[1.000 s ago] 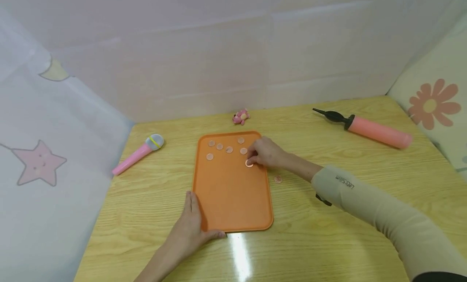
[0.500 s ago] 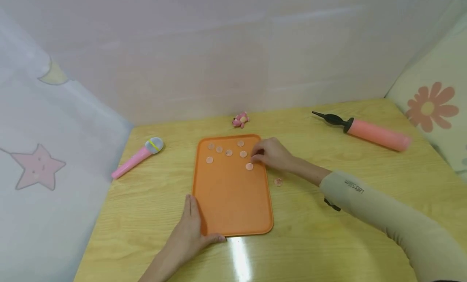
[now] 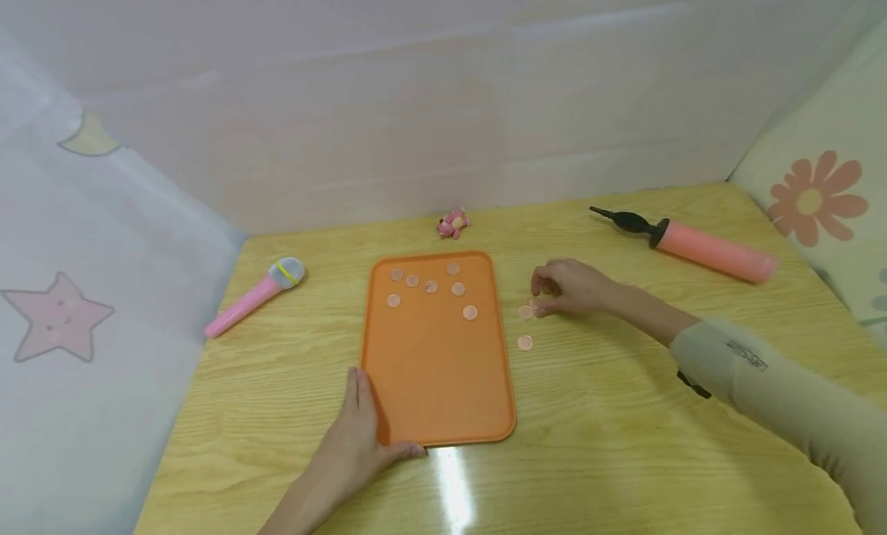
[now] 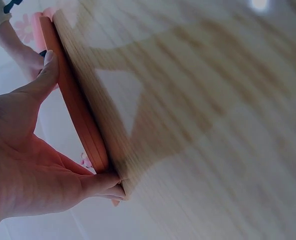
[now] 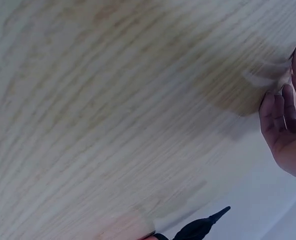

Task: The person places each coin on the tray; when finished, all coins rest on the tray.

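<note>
An orange tray (image 3: pixel 443 373) lies on the table with several copper-coloured coins (image 3: pixel 470 312) spread over its far half. My left hand (image 3: pixel 356 435) holds the tray's near left corner, fingers along the left side and thumb at the front edge. In the left wrist view the same hand (image 4: pixel 37 165) spans the tray rim (image 4: pixel 77 105). Right of the tray, my right hand (image 3: pixel 571 286) has its bent thumb and forefinger about a coin (image 3: pixel 534 302). One coin (image 3: pixel 525 312) lies beside the fingertips and another coin (image 3: pixel 525 342) nearer me. In the right wrist view the hand (image 5: pixel 288 125) is partly cut off.
A pink toy microphone (image 3: pixel 255 298) lies at the left. Behind the tray sits a small pink toy figure (image 3: pixel 453 224). A pink and black hand pump (image 3: pixel 693 244) lies at the back right. Printed cloth walls (image 3: pixel 360 119) border the wooden table (image 3: pixel 624 412).
My right hand has let go of a coin on the tray and moved right, to the coins on the table. Two coins there have come into sight. My left hand stays on the tray.
</note>
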`<state>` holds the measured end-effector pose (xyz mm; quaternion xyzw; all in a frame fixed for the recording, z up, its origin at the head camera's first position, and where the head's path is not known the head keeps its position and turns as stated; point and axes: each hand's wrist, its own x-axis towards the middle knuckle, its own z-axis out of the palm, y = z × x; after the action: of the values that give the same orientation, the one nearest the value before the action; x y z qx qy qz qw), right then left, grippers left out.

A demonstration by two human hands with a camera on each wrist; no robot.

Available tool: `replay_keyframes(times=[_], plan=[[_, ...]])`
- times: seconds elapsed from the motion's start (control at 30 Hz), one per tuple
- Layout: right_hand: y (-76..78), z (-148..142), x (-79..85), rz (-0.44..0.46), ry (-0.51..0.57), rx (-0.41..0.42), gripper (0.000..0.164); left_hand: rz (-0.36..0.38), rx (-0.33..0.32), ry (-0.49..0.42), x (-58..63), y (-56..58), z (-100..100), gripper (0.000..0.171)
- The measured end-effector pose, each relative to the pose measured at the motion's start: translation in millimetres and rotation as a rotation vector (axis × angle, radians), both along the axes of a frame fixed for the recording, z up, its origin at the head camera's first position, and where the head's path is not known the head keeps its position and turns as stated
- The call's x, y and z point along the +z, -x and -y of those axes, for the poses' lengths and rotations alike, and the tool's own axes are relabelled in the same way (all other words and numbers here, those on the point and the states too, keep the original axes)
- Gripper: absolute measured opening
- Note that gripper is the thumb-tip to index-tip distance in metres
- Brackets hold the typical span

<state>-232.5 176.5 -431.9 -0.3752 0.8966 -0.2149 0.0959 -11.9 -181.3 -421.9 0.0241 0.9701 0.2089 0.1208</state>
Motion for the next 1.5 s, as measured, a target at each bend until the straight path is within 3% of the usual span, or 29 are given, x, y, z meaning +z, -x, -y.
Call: replay_keyframes(times=[0.17, 0.4, 0.73, 1.23, 1.33, 1.5], plan=[[-5.3, 3, -1.7, 0.021, 0.035, -0.001, 0.021, 0.003, -0.004, 0.001, 0.5, -0.2, 1, 0.143], [-10.5, 11, -0.3, -0.025, 0.044, 0.002, 0.02, 0.005, -0.01, 0.024, 1.2, 0.6, 0, 0.142], [1.7, -2, -3.2, 0.013, 0.087, 0.033, 0.02, -0.002, -0.016, 0.026, 2.3, 2.3, -1, 0.143], [7.8, 6, 5.1, 0.195, -0.083, 0.013, 0.02, 0.001, -0.015, 0.023, 2.8, -0.5, -1, 0.142], [9.3, 8, 5.9, 0.207, -0.026, -0.004, 0.016, -0.008, -0.016, 0.025, 3.0, -0.2, -1, 0.143], [10.9, 16, 6.0, 0.214, 0.163, -0.068, 0.012, -0.008, -0.018, 0.01, 2.6, -0.5, 0, 0.143]])
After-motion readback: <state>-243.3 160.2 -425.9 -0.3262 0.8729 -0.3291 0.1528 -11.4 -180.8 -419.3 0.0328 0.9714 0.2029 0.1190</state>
